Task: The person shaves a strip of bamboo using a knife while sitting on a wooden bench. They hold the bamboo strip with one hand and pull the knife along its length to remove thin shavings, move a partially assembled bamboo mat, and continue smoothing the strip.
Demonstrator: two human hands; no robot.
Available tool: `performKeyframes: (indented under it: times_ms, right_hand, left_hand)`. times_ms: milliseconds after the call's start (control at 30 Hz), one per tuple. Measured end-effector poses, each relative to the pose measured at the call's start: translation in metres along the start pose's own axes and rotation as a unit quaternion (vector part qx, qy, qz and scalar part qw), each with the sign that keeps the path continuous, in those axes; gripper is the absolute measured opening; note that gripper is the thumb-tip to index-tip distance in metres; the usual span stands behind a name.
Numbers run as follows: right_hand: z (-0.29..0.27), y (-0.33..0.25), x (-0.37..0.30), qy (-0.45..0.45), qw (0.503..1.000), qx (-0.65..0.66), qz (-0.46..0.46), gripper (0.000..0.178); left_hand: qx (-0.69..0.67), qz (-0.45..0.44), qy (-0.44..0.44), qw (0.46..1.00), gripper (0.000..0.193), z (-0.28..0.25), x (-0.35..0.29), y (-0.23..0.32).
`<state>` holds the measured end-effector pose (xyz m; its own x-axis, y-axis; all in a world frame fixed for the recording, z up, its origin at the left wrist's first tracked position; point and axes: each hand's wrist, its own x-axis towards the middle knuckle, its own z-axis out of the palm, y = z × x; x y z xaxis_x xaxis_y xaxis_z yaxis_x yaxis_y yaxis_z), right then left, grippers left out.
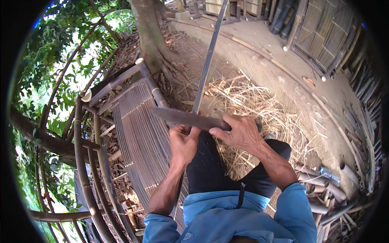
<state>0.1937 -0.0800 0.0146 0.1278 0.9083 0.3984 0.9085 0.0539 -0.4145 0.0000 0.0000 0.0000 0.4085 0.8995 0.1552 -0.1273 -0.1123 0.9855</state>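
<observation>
My right hand (243,131) is closed round the handle end of a machete (188,118), its dark, broad blade pointing left. The blade lies across a long, thin bamboo strip (208,60), just above my left hand (183,145). That hand is closed on the strip, thumb and fingers pressed together near the blade. From there the strip slants up and away past the top of the view, and its near end runs down beside my left forearm. The blade hides a short part of the strip. My dark-trousered legs are below both hands.
At my left stands a slatted bamboo bench (139,121), with a bamboo railing (83,178) beyond it. Pale shavings (259,109) heap on the ground ahead and right. A tree trunk (150,32) rises at the back. Bamboo poles and a plastic bottle (329,175) lie at right.
</observation>
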Motion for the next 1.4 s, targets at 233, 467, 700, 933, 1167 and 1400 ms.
performKeyframes:
  times_ms: [233,467,700,933,1167,1400]
  right_hand:
    - [-0.014,0.03,-0.007,0.005,0.991,0.029,0.13,0.064]
    - [-0.026,0.068,0.002,0.001,0.985,-0.006,0.173,0.065]
    - [-0.043,0.102,0.006,-0.065,0.975,0.033,0.208,0.08]
    - [-0.055,0.183,0.029,0.088,0.953,-0.144,0.251,0.081]
    - [0.031,0.055,-0.056,-0.017,0.998,0.014,0.056,0.074]
    - [0.042,0.068,-0.065,0.021,0.999,0.039,-0.005,0.065]
  left_hand:
    - [0.037,-0.064,-0.027,0.997,0.022,0.013,-0.03,-0.011]
    - [0.044,-0.174,-0.041,0.983,0.022,0.014,-0.061,-0.016]
    - [0.107,-0.206,-0.04,0.972,0.023,-0.033,-0.106,-0.027]
    - [0.107,-0.305,-0.046,0.945,0.02,-0.048,-0.12,-0.006]
    - [-0.017,-0.305,-0.17,0.937,0.03,-0.003,-0.047,-0.022]
    - [-0.008,-0.298,-0.173,0.939,0.035,-0.002,-0.052,-0.022]
